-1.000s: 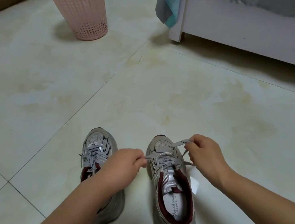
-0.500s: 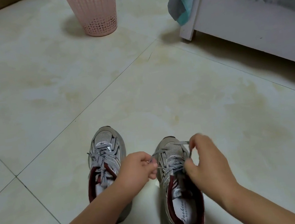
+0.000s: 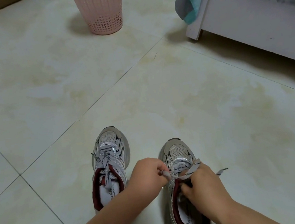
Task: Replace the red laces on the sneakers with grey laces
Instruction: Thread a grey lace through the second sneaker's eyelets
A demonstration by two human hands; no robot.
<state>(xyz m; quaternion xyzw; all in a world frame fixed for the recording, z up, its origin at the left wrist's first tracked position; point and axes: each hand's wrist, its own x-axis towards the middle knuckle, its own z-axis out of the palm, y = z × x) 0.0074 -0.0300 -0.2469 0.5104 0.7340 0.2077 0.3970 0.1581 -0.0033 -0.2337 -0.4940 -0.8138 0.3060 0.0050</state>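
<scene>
Glossy cream stone-look floor tiles lie under two grey mesh-and-shiny-synthetic sneakers with flat woven cloth grey laces, a pink perforated plastic basket and a matt white painted bed frame

1. Two sneakers: the left sneaker and the right sneaker, both on the floor.
2. Two grey laces: one tied lace on the left sneaker, one loose lace on the right.
3. Two hands: the left hand and the right hand.
4. One pink basket.
5. One bed.
</scene>
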